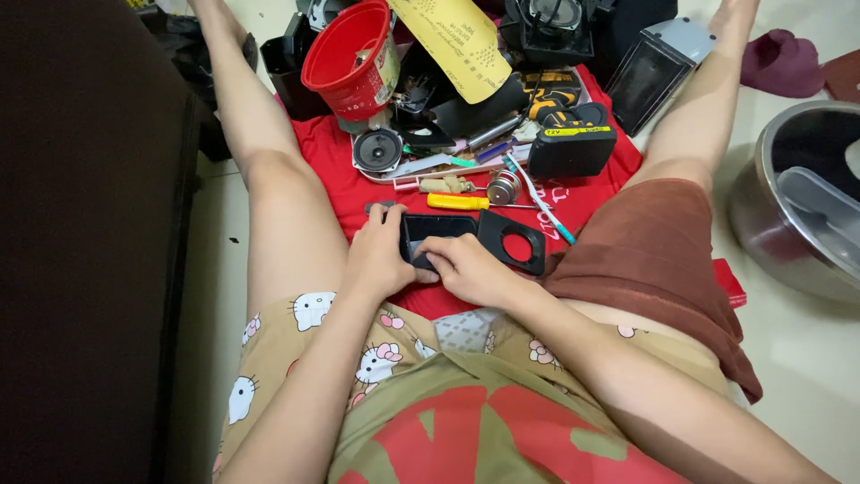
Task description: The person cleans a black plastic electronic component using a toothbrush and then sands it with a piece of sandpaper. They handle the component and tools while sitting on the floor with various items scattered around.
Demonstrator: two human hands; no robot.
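- Left hand (381,260) and right hand (466,267), fingers gripping a flat black rectangular plastic panel (475,235)
- Red cloth (345,184) covers the pale tiled floor (806,358); steel bowl (761,202) at right

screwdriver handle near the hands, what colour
Yellow, on the screwdriver; the head view shows it best.

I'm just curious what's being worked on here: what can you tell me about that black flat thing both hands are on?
The black panel is a flat piece, seemingly plastic, with a rectangular window at its left and a round hole at its right, red cloth showing through the hole. It lies roughly level over the cloth between the person's legs. The left hand grips its left end; the right hand presses fingers on its near edge.
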